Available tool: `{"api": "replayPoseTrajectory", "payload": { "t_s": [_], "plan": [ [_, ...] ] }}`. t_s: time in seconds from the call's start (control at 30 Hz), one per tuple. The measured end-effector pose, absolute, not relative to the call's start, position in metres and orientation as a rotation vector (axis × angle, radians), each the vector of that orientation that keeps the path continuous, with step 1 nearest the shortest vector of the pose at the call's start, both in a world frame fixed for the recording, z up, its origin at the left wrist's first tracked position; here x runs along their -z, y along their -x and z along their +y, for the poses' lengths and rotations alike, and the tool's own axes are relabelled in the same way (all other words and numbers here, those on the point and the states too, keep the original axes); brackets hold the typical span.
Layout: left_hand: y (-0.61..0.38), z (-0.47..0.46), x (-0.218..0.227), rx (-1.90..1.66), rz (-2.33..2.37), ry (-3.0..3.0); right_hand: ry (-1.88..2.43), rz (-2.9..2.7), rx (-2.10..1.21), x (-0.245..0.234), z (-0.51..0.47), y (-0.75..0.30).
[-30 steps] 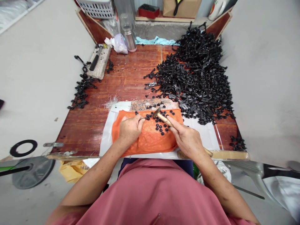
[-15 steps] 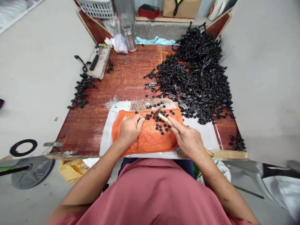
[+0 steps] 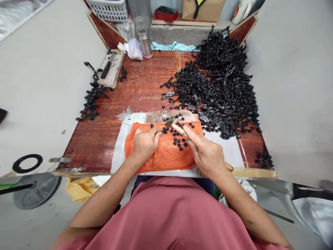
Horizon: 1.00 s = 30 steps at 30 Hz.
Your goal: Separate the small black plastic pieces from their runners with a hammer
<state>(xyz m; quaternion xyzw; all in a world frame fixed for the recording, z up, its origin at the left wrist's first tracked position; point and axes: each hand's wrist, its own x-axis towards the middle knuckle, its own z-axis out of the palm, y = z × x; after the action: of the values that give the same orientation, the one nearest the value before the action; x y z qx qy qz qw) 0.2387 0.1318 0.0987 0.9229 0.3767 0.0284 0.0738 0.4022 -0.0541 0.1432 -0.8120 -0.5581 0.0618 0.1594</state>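
My right hand [image 3: 208, 152] is closed round the wooden handle of a hammer [image 3: 179, 130]. Its metal head hangs over the upper part of an orange cloth [image 3: 166, 158], just right of my left fingertips. My left hand [image 3: 145, 141] is closed in a pinch on a thin dark piece [image 3: 160, 131], mostly hidden by the fingers; its exact kind is unclear. Several small round black parts [image 3: 179, 142] lie scattered on the cloth under and beside the hammer.
A big heap of black plastic parts [image 3: 218, 90] covers the table's right side. On the left are a smaller pile [image 3: 91, 99] and a stone block [image 3: 114, 71] bearing a black-handled tool [image 3: 106, 67]. A speckled stone slab [image 3: 156, 116] shows behind the cloth; a steel flask [image 3: 146, 45] stands farther back.
The hammer head has moved a little left and up, toward the left fingertips, and my right hand shifted slightly left with it. My left hand keeps its pinch nearly in place.
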Motion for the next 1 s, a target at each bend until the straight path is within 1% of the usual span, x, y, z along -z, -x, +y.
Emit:
{"api": "replayPoseTrajectory", "payload": {
  "t_s": [0.17,0.3,0.37,0.47,0.57,0.63,0.7,0.77,0.87,1.0],
  "plan": [
    [-0.237,0.133,-0.095,-0.122,1.11,-2.756,2.5,-1.801,-0.163,-0.147,-0.045,-0.396],
    [-0.238,0.13,-0.092,-0.119,1.126,-2.735,2.522,-1.756,-0.157,-0.15,-0.042,-0.393],
    [-0.236,0.133,-0.096,-0.05,1.104,-2.723,2.547,-1.798,-0.186,-0.147,-0.041,-0.392],
    [-0.225,0.15,-0.114,0.046,0.902,-2.713,2.546,-1.873,-0.183,-0.142,-0.038,-0.394],
    [-0.209,0.175,-0.139,-0.041,0.685,-2.826,2.522,-1.897,-0.181,-0.141,-0.034,-0.402],
    [-0.203,0.188,-0.154,-0.025,0.451,-2.922,2.506,-1.904,-0.211,-0.142,-0.032,-0.407],
    [-0.203,0.196,-0.162,0.129,0.154,-2.92,2.491,-1.905,-0.235,-0.144,-0.029,-0.41],
    [-0.206,0.199,-0.164,0.302,-0.024,-2.857,2.492,-1.901,-0.245,-0.145,-0.028,-0.41],
    [-0.209,0.202,-0.161,0.368,-0.072,-2.826,2.501,-1.881,-0.22,-0.143,-0.03,-0.406],
    [-0.201,0.209,-0.158,0.391,-0.112,-2.832,2.39,-1.813,-0.216,-0.138,-0.04,-0.403]
  ]
}}
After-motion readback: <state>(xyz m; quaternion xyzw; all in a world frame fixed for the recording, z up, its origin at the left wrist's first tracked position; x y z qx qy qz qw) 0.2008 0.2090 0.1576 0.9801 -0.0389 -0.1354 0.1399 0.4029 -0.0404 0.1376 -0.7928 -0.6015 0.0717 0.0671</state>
